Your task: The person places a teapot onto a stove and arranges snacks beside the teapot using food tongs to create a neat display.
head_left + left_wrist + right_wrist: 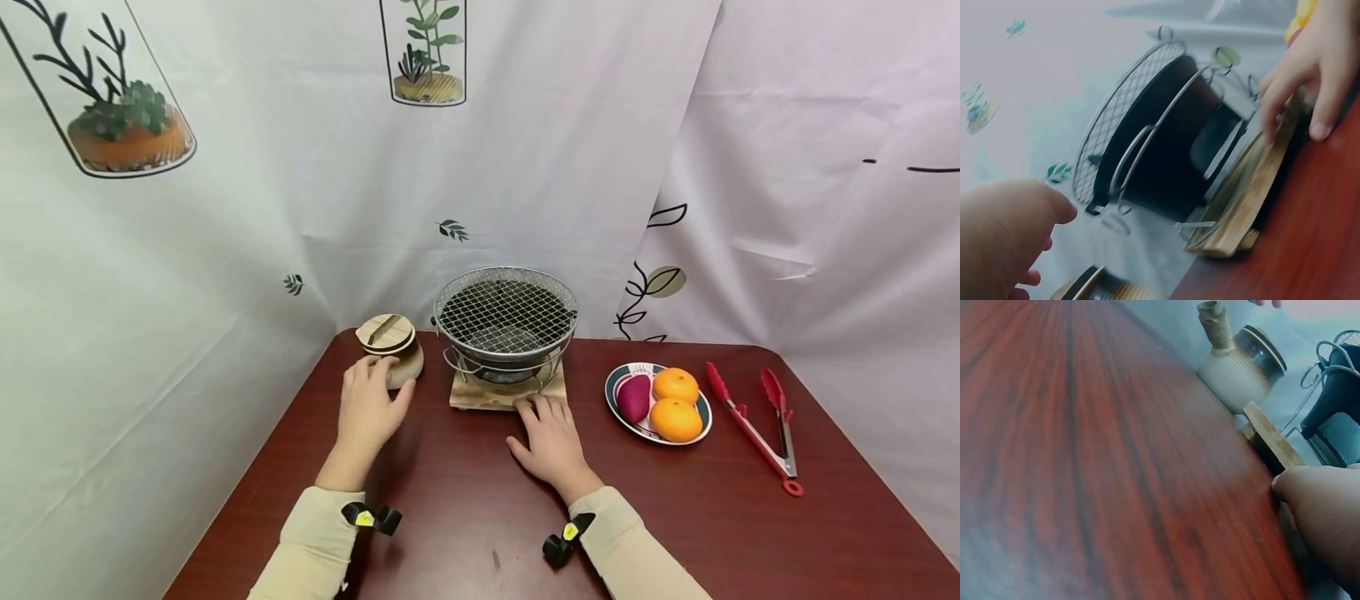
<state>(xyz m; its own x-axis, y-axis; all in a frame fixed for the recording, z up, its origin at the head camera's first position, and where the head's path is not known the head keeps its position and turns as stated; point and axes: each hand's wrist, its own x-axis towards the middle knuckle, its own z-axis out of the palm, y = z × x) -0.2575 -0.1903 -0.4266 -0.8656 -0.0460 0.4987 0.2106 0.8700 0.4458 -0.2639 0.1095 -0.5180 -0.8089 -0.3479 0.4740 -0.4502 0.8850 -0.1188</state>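
We see one grill [506, 318] on one wooden board [483, 398] by the tabletop's [450, 500] back edge, the right hand [553, 443] touching the board, the left hand [369, 408] near one pot [408, 365], both grips apart, and one plate [639, 368] of two oranges [677, 421] and one tuber [634, 398] left of one pair of tongs [761, 444].

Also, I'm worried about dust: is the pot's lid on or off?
On: in the head view, the wooden lid covers the top of the pot.
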